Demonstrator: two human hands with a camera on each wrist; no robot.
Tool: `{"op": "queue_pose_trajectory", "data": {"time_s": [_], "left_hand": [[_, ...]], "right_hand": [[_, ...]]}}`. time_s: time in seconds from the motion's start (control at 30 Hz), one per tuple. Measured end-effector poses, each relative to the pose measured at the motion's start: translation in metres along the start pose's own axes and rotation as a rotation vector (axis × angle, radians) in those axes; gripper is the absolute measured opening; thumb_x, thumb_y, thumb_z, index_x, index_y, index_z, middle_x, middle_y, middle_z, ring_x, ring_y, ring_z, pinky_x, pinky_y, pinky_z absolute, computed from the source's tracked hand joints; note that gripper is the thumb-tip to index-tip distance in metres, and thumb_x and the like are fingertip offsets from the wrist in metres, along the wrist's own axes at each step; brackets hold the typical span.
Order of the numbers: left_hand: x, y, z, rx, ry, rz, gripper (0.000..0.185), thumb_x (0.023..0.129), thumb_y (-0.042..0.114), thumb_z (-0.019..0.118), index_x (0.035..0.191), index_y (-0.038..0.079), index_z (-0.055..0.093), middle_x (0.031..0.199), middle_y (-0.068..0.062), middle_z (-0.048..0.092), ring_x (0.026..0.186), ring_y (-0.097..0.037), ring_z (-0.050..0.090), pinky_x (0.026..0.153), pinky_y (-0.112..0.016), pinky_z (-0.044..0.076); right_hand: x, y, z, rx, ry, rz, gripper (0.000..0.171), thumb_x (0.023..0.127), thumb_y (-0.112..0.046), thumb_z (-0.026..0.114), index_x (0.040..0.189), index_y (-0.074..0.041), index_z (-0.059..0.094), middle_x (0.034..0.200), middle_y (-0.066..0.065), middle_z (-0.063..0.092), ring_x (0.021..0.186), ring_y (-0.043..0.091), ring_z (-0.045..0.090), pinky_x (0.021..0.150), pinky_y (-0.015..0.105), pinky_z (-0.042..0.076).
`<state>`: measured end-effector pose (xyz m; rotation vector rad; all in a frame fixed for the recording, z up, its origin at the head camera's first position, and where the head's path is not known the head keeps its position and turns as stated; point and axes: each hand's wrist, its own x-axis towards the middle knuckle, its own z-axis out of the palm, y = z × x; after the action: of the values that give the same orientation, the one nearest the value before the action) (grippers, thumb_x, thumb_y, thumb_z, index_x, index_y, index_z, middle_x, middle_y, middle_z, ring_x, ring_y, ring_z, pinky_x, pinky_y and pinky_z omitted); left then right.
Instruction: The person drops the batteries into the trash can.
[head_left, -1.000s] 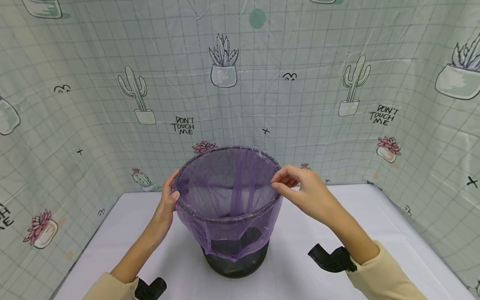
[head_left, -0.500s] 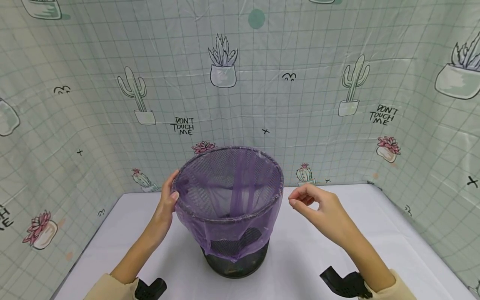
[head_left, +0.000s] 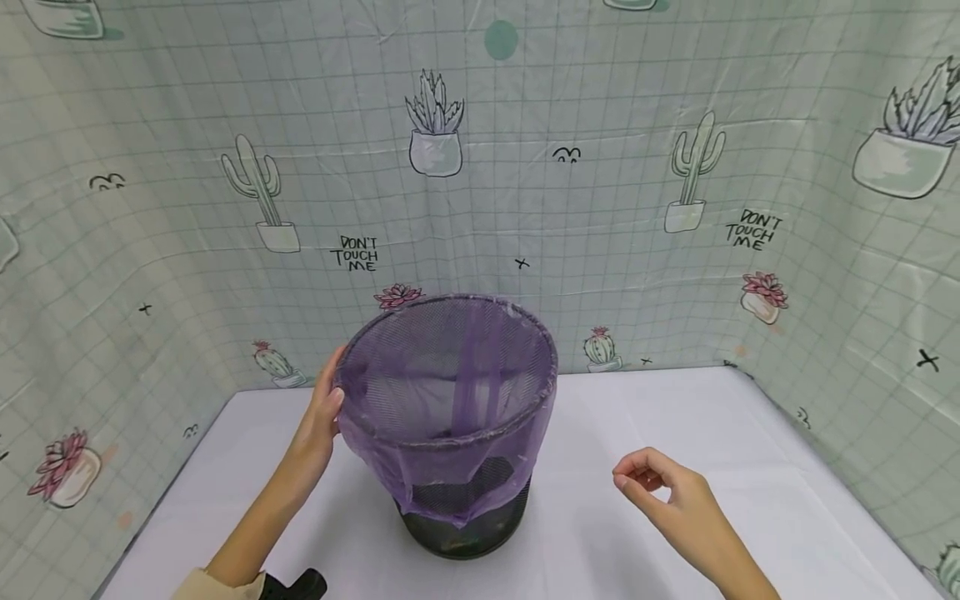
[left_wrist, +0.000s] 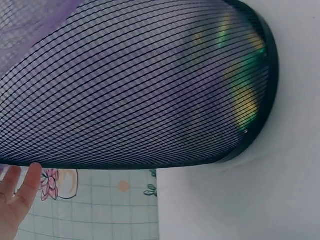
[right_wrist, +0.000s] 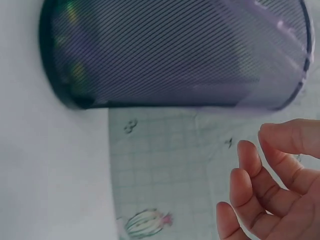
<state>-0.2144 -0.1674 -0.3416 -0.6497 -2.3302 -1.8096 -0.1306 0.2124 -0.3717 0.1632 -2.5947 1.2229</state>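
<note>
A black mesh wastebasket point(head_left: 465, 525) stands upright on the white table point(head_left: 697, 417), lined with a thin purple bag point(head_left: 450, 392) folded over its rim and hanging partway down the outside. My left hand point(head_left: 321, 412) rests against the rim's left side, thumb on the bag, fingers point(left_wrist: 20, 187) straight beside the mesh point(left_wrist: 150, 85). My right hand point(head_left: 645, 483) hovers low over the table to the right of the basket, loosely curled and holding nothing. The right wrist view shows its fingers point(right_wrist: 250, 170) apart from the basket point(right_wrist: 170, 55).
A cactus-print curtain point(head_left: 600, 167) closes in the table at the back and both sides. A black wrist mount point(head_left: 296, 585) shows at the bottom edge by my left sleeve.
My right hand let go of the bag at the rim's right side and dropped down and right, toward the table. The left hand stayed at the rim.
</note>
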Motion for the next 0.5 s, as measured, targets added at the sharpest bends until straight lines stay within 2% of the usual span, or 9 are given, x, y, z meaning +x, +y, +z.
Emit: {"op": "queue_pose_trajectory", "data": {"time_s": [0.17,0.23,0.3,0.4,0.5], "left_hand": [[-0.011,-0.003,0.002,0.000,-0.016,0.017,0.050,0.100,0.040,0.007,0.148,0.034,-0.006,0.157,0.000,-0.008,0.141,-0.035,0.003,0.104,-0.063,0.017],[-0.016,-0.004,0.004,0.027,-0.012,0.021,0.049,0.101,0.038,0.004,0.148,0.033,-0.008,0.157,0.000,-0.008,0.142,-0.033,0.006,0.108,-0.049,0.025],[-0.024,-0.006,0.007,0.068,-0.009,0.022,0.050,0.101,0.037,0.003,0.149,0.030,-0.007,0.157,-0.003,-0.005,0.141,-0.026,0.014,0.105,-0.033,0.033],[-0.037,-0.011,0.013,0.116,-0.005,0.042,0.051,0.102,0.031,0.007,0.151,0.019,0.000,0.156,-0.015,0.007,0.133,-0.005,0.028,0.092,-0.016,0.039],[-0.055,-0.020,0.020,0.138,-0.013,0.046,0.049,0.103,0.020,0.015,0.149,0.004,0.008,0.148,-0.024,0.020,0.118,0.012,0.033,0.090,-0.021,0.044]], "right_hand": [[-0.020,0.027,0.005,-0.020,-0.003,0.100,0.005,0.090,-0.024,0.060,0.089,-0.019,0.062,0.079,-0.013,0.060,0.074,0.000,0.052,0.066,0.021,0.041],[-0.028,0.038,0.008,-0.019,-0.007,0.149,0.007,0.090,-0.024,0.060,0.089,-0.018,0.062,0.079,-0.012,0.060,0.072,0.000,0.052,0.066,0.020,0.042],[-0.034,0.049,0.012,-0.013,-0.013,0.218,0.010,0.090,-0.024,0.060,0.090,-0.015,0.063,0.079,-0.010,0.062,0.071,-0.001,0.052,0.065,0.020,0.043],[-0.045,0.064,0.017,-0.006,-0.023,0.374,0.017,0.089,-0.027,0.060,0.092,-0.011,0.064,0.080,-0.006,0.065,0.070,-0.002,0.052,0.063,0.020,0.043],[-0.056,0.077,0.021,-0.023,-0.002,0.489,0.020,0.088,-0.028,0.062,0.092,-0.008,0.066,0.081,-0.004,0.067,0.068,-0.002,0.053,0.061,0.019,0.043]]}}
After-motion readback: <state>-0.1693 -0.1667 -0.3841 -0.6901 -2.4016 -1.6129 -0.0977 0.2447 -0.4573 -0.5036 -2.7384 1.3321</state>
